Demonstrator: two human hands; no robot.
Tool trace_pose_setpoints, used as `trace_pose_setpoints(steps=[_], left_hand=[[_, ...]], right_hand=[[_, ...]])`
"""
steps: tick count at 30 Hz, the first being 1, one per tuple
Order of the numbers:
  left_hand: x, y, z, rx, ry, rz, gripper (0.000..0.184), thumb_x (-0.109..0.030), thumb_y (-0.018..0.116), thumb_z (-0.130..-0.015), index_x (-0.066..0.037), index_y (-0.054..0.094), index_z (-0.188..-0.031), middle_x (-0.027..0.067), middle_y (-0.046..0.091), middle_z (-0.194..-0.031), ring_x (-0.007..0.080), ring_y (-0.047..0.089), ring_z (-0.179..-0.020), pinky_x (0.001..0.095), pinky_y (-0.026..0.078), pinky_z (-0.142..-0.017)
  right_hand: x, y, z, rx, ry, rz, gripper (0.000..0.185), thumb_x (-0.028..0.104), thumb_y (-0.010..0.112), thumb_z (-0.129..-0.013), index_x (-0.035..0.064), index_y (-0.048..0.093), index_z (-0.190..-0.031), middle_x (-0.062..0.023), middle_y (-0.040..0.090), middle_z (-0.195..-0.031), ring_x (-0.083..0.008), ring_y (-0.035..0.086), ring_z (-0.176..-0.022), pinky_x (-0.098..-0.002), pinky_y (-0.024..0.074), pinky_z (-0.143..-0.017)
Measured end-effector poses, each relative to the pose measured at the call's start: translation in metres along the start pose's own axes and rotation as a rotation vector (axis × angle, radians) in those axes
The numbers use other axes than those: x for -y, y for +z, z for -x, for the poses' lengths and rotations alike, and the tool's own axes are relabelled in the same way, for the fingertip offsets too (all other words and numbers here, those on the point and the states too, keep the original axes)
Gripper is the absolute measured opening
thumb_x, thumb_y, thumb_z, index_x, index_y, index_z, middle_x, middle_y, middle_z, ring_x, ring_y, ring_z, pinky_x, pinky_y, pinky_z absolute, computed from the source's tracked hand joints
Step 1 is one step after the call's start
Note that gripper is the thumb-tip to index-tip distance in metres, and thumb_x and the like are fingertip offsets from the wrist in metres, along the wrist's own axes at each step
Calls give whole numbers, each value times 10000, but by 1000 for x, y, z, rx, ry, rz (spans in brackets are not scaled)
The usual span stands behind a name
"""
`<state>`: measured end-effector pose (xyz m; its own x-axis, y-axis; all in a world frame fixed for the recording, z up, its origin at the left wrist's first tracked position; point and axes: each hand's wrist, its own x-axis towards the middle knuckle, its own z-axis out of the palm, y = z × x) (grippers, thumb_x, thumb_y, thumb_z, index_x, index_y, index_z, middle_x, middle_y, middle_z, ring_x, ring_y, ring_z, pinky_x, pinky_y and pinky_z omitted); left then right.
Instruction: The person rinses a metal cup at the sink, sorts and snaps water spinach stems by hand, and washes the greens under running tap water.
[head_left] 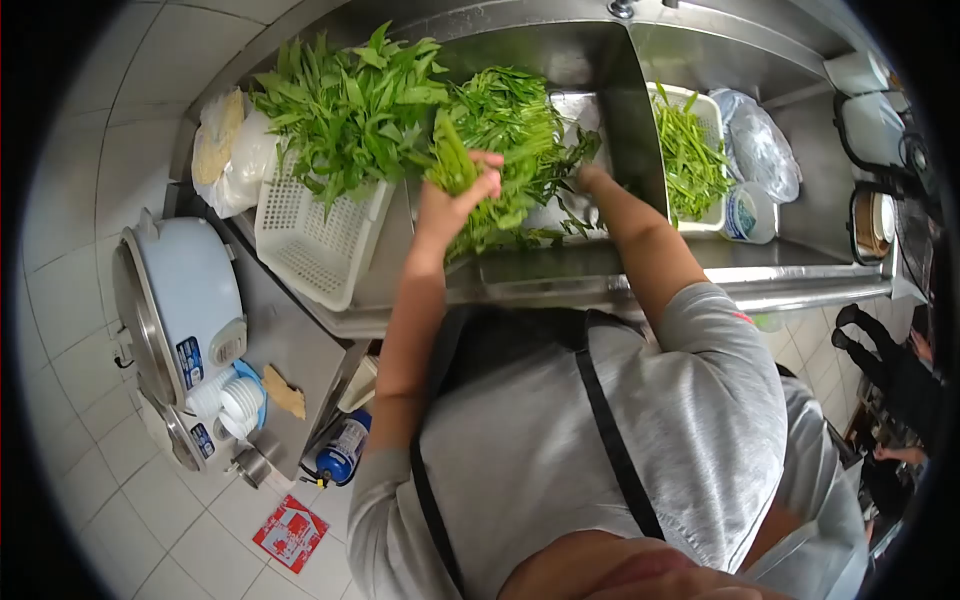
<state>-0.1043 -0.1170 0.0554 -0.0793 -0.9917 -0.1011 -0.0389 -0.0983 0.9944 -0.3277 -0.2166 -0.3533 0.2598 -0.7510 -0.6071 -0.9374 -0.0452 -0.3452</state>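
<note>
My left hand (470,190) is closed around a bunch of leafy greens (450,155), long-stemmed with narrow leaves, above the left sink basin. Into the same basin reaches my right hand (590,182), beside some dark wet leaves; its fingers are hidden, so its grip does not show. A heap of cut leafy greens (505,110) fills much of the basin (630,120). To the left, a big pile of the same greens (350,100) lies over the far part of a white perforated basket (315,235).
The right basin has a white basket (715,115) of cut stems, a clear plastic bag (765,150) and a white tub (752,212). A stuffed plastic bag (235,150) leans at the left wall. Rice cookers (205,300) stand lower left. Another person (820,500) is close at right.
</note>
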Motion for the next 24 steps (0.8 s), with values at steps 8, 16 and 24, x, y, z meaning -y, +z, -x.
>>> trace_pose_setpoints(steps=[8, 16, 24], left_hand=[[51, -31, 9, -22, -270, 13, 183, -59, 587, -789, 5, 571, -960, 46, 580, -751, 115, 565, -667, 249, 453, -621], [79, -32, -16, -21, -328, 57, 195, -81, 589, -793, 20, 577, -959, 46, 572, -721, 116, 555, -638, 246, 446, -607], [110, -1, -43, 45, -224, -4, 208, -40, 566, -789, 5, 582, -992, 96, 609, -980, 126, 593, -669, 246, 486, -577]], right_hand=[[10, 33, -15, -31, 343, -381, 335, 111, 502, -782, 70, 540, -1112, -171, 557, -1099, -311, 556, -982, -392, 449, -808], [-2, 2, -40, 541, -232, 172, 295, 161, 696, -621, 7, 629, -863, -170, 631, -805, -273, 610, -703, -394, 480, -601], [108, -252, 132, 431, -292, -36, 345, 206, 754, -609, -8, 633, -851, -99, 620, -701, -188, 553, -525, -318, 451, -448]])
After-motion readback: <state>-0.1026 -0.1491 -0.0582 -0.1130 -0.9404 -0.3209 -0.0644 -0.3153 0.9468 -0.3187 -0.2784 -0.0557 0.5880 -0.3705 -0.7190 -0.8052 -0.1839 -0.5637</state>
